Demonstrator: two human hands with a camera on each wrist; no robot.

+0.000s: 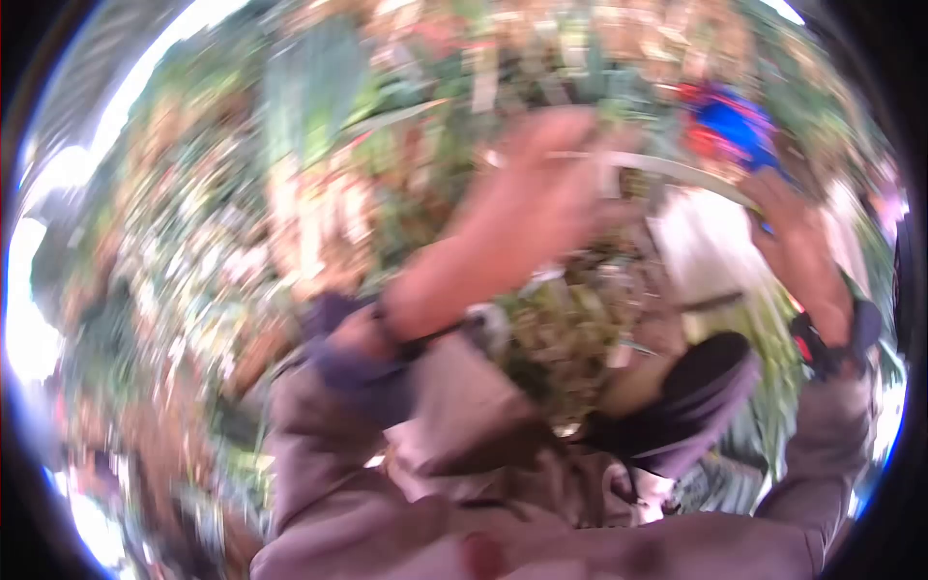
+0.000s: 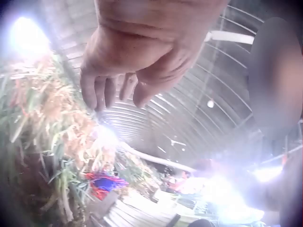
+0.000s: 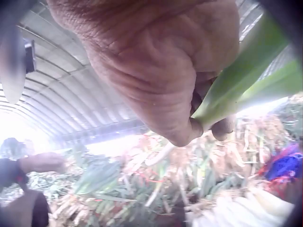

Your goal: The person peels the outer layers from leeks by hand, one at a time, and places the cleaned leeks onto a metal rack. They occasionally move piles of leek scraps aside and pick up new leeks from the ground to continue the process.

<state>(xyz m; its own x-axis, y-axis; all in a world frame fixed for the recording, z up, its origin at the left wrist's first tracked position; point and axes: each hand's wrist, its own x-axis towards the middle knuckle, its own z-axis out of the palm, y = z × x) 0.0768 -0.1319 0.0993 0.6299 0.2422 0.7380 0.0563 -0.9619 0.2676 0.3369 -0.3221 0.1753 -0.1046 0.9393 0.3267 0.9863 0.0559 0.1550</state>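
Observation:
My right hand [image 1: 797, 246] pinches a leek [image 3: 232, 85] by its green leaves, between thumb and fingers. The pale stalk [image 1: 677, 172] stretches leftward from that hand in the head view, towards my left hand [image 1: 522, 213]. Motion blurs the left hand there. Seen from the left wrist, its fingers [image 2: 111, 92] hang loosely bent with nothing between them. Below the right hand lies a row of trimmed white leeks [image 3: 236, 210]. Beside them is a tangle of blue and red ties [image 1: 730, 126].
A large heap of leeks [image 1: 193, 242] with green leaves and brownish roots spreads across the front and left. Overhead curves a ribbed arched roof [image 2: 189, 113]. My bent knee [image 1: 710, 372] is close below the white leeks.

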